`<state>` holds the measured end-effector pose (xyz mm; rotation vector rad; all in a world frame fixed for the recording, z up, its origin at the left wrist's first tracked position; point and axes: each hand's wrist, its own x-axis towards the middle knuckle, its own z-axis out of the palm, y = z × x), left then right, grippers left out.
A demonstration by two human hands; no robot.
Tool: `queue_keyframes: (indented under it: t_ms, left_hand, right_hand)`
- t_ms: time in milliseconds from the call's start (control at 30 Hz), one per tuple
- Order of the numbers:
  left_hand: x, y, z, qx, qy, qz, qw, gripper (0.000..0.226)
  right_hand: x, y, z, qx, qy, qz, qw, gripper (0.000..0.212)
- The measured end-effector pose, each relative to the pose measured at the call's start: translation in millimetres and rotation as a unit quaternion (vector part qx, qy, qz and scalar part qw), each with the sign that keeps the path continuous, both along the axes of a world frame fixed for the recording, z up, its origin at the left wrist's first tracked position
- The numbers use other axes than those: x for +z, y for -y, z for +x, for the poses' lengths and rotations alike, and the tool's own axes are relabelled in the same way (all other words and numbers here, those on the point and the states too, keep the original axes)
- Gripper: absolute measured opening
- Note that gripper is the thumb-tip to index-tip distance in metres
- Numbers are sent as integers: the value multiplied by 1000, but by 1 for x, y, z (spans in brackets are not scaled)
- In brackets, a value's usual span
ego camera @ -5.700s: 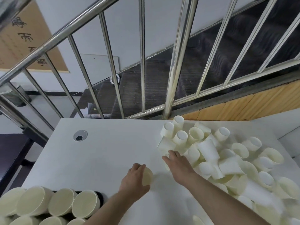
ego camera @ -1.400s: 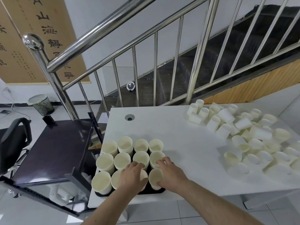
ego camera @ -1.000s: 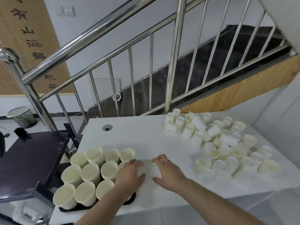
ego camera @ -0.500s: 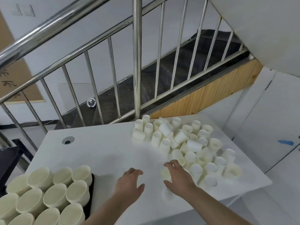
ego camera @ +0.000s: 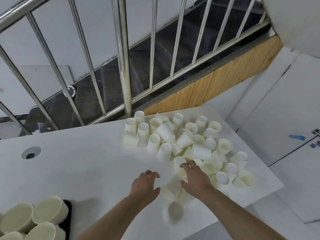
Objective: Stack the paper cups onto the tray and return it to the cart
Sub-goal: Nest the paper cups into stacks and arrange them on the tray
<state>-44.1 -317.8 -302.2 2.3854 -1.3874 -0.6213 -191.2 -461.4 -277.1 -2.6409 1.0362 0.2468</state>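
We see two bare forearms, each ending in a bare hand: left hand [ego camera: 145, 186], right hand [ego camera: 195, 181]. No sleeve, glove, watch, ring or band shows on either arm up to the lower frame edge.

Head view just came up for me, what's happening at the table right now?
A person is gathering loose paper cups heaped on the right side of the white table. Both hands reach into the near edge of the pile: the right hand is over the cups with fingers spread, the left hand is beside it, holding nothing. The black tray, bottom left, already carries stacked cups.
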Motion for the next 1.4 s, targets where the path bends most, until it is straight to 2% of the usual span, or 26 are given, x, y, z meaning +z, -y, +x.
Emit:
queue_keyframes:
  t_ms: [300,533,700,1000,1100,1300,1400]
  left_hand:
    - [-30,33,-6,-46,5,51,998,37]
    - [-33,40,-7,-1,27,31,999,19]
    - [-20,39,7,44,31,14,998,21]
    - [-14,29,36,108,25,46,993,26]
    - [-15,27,36,89,34,26,995,34]
    - [-16,24,27,-24,29,46,998,83]
    - [-16,26,24,-49,47,61,996,83]
  right_hand:
    - [-14,18,-1,-13,-8,13,1000,51]
    - [-15,32,-8,-7,-9,15,1000,49]
    - [-19,39,0,4,-16,14,1000,47]
    - [-30,46,24,64,-77,-33,994,38]
    - [-33,46,27,76,-97,-54,991,36]
    - [-37,48,34,86,-102,-90,987,39]
    - [-36,49,38,85,-78,-97,988,37]
